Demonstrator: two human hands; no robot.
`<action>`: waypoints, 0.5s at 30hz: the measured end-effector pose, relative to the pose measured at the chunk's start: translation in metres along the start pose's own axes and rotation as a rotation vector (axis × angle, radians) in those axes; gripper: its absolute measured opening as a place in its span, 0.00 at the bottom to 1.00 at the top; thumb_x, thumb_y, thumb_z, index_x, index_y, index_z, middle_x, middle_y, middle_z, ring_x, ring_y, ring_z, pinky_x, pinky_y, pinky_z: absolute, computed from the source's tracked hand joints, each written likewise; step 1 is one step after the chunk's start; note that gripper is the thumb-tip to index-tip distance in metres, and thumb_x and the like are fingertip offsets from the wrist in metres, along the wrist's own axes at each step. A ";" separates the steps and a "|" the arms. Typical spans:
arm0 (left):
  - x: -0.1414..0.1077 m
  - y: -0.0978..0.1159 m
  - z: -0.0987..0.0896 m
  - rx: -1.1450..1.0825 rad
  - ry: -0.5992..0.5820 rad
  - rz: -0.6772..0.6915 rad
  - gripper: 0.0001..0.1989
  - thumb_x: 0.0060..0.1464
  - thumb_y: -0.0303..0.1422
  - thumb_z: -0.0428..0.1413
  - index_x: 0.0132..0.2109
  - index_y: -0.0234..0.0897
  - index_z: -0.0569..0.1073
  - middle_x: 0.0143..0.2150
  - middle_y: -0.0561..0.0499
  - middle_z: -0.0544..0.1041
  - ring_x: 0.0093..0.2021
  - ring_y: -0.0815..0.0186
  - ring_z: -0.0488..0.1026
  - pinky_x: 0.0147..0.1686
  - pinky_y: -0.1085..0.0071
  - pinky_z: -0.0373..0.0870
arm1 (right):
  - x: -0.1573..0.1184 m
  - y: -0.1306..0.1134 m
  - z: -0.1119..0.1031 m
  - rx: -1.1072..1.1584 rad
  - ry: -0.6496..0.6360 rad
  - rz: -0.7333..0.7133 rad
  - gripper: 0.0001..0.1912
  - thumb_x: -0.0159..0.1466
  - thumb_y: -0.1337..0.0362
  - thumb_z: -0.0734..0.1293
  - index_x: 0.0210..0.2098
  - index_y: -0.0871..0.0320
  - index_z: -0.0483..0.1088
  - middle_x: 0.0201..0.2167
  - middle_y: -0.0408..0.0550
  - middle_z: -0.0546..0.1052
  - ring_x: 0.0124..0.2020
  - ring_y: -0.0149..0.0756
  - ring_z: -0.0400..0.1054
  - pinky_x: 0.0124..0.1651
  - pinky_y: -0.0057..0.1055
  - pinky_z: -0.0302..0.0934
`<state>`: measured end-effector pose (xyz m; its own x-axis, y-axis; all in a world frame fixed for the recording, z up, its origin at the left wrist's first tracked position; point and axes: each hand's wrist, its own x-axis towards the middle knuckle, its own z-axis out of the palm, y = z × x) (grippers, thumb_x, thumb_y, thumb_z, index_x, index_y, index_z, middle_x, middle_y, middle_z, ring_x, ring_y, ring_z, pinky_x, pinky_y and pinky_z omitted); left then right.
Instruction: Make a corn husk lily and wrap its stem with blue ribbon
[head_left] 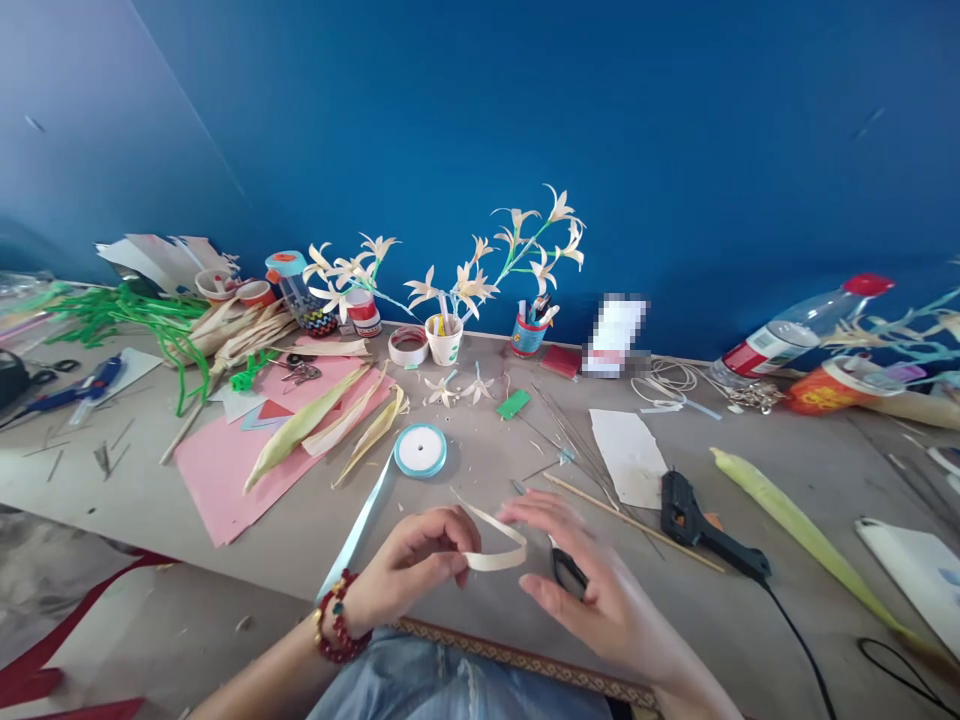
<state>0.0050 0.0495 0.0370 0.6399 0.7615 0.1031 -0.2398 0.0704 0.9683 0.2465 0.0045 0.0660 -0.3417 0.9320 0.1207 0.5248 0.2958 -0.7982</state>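
Observation:
A narrow, cream-coloured corn husk strip [496, 557] is pinched between the thumb and fingers of my left hand [429, 553], near the table's front edge. The strip bends round in a loop towards the right. Beside that bend is my right hand [592, 575], its fingers stretched out and apart, slightly blurred and holding nothing. Black-handled scissors [568, 572] lie under my right hand, partly hidden by it. Just beyond my left hand lies a spool of pale blue ribbon [421, 451], its loose end trailing towards my left wrist.
Husk flowers stand in a white cup [445, 342] by the wall. Green husks [300, 425] lie on pink paper [214, 480] at left. To the right are a wooden stick [630, 520], a black glue gun [705, 525] with its cord, a long husk [795, 520] and a plastic bottle [802, 325].

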 end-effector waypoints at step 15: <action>-0.003 -0.008 0.001 -0.149 -0.003 -0.117 0.12 0.57 0.37 0.60 0.31 0.33 0.70 0.30 0.48 0.71 0.30 0.68 0.67 0.32 0.71 0.64 | -0.006 0.017 -0.016 0.172 0.090 0.087 0.10 0.69 0.61 0.62 0.39 0.53 0.75 0.37 0.50 0.79 0.46 0.45 0.73 0.47 0.34 0.67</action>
<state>0.0052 0.0461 0.0293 0.6717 0.7408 -0.0074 -0.2692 0.2535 0.9291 0.2701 0.0077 0.0611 -0.2259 0.9697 0.0927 0.4059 0.1802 -0.8960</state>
